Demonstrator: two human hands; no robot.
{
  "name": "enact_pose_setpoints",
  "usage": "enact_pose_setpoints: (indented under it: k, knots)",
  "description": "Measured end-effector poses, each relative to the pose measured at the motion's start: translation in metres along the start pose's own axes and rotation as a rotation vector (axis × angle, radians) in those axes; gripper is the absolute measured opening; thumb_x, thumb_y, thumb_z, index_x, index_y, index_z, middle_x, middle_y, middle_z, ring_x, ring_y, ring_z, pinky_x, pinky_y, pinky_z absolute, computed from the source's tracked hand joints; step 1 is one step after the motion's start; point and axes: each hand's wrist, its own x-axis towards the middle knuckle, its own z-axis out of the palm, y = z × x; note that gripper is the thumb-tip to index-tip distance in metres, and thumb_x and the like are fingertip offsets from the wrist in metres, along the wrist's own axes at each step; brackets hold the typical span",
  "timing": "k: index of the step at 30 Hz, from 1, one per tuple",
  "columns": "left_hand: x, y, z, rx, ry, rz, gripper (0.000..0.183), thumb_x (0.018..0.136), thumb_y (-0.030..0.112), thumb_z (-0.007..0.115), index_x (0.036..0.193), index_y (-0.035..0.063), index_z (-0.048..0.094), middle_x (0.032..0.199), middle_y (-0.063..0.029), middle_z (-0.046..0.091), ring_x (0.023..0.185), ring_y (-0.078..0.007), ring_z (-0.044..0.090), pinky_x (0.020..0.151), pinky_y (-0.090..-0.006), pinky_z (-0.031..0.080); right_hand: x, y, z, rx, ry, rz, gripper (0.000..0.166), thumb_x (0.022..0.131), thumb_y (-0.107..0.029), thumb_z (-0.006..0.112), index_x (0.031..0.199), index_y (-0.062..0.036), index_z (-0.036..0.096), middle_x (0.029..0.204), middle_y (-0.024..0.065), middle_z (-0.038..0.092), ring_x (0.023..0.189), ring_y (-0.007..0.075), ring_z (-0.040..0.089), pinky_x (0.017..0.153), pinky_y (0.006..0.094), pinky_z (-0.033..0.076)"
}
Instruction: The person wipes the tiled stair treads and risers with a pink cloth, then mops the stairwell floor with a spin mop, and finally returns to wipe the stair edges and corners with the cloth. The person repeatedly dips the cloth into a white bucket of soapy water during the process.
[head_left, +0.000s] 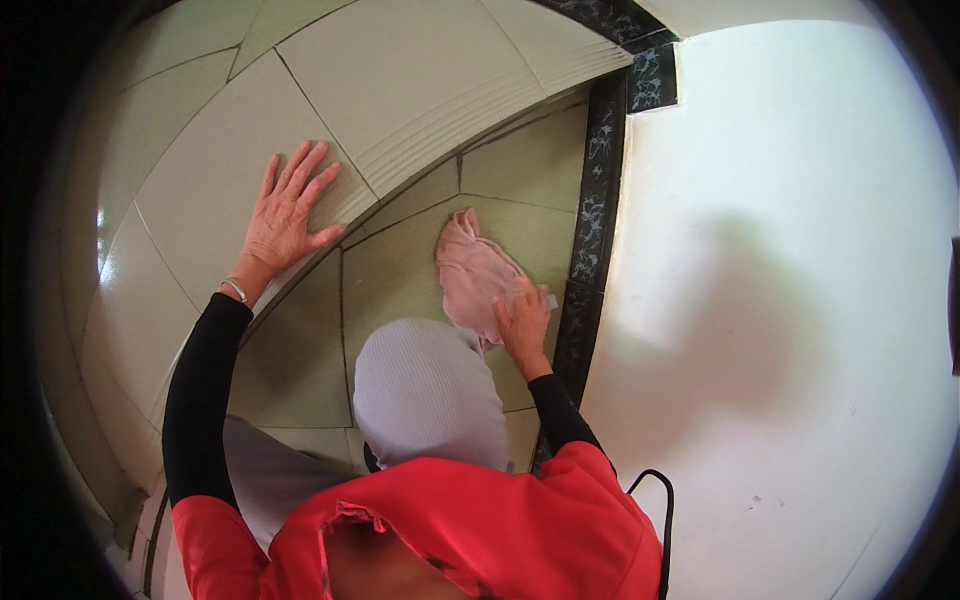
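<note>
A crumpled pink cloth lies on the beige floor tiles of the lower level. My right hand rests on the cloth's near right part, with the fingers bent over it. The fabric under those fingers is partly hidden. To the left, my left hand lies flat with spread fingers on the pale tiled step, close to its edge. A light bangle circles the left wrist.
A black marbled skirting runs along the right of the lower floor, below a white wall. Grooved lines mark the step's edge. My grey-clad knee is close to the cloth. A black cord or strap curves beside my right shoulder.
</note>
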Motion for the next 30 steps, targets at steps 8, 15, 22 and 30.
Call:
enact_pose_setpoints:
  k: [8, 15, 22, 30]
  knots:
    - [0.01, 0.004, 0.002, 0.012, 0.031, 0.034, 0.077, 0.072, 0.044, 0.067, 0.137, 0.0145, 0.04, 0.149, -0.0079, 0.028, 0.14, -0.0258, 0.021, 0.114, -0.0486, 0.014, 0.02, -0.05, 0.063, -0.244, -0.136, 0.619, 0.054, 0.079, -0.052, 0.057, 0.097, -0.0018, 0.064, 0.144, 0.0213, 0.028, 0.127, 0.0509, 0.024, 0.089, 0.062, 0.034]
    - [0.008, 0.001, 0.004, 0.072, -0.021, 0.039, 0.079, 0.075, 0.055, 0.058, 0.138, 0.0118, 0.038, 0.15, -0.0125, 0.027, 0.14, -0.0314, 0.021, 0.113, -0.0516, 0.012, 0.065, 0.043, 0.065, -0.102, 0.209, 0.547, 0.038, 0.082, -0.025, 0.053, 0.113, -0.0047, 0.06, 0.144, 0.0141, 0.035, 0.135, 0.0397, 0.024, 0.103, 0.0607, 0.024]
    - [0.01, 0.001, 0.004, 0.097, -0.04, 0.043, 0.08, 0.078, 0.06, 0.053, 0.139, 0.0113, 0.037, 0.15, -0.0149, 0.024, 0.141, -0.0335, 0.019, 0.113, -0.0522, 0.01, 0.231, 0.081, 0.054, 0.134, 0.369, 0.144, 0.04, 0.082, -0.023, 0.052, 0.116, -0.0038, 0.058, 0.125, 0.0185, 0.054, 0.123, 0.0327, 0.044, 0.101, 0.051, 0.03]
    - [0.006, 0.001, 0.001, 0.099, -0.06, 0.021, 0.08, 0.078, 0.063, 0.053, 0.138, 0.0112, 0.038, 0.15, -0.0152, 0.025, 0.14, -0.0338, 0.02, 0.113, -0.0526, 0.01, 0.188, -0.035, 0.106, 0.061, 0.04, -0.247, 0.026, 0.08, -0.02, 0.051, 0.095, -0.0031, 0.064, 0.105, 0.017, 0.062, 0.11, 0.0351, 0.05, 0.098, 0.0508, 0.03]
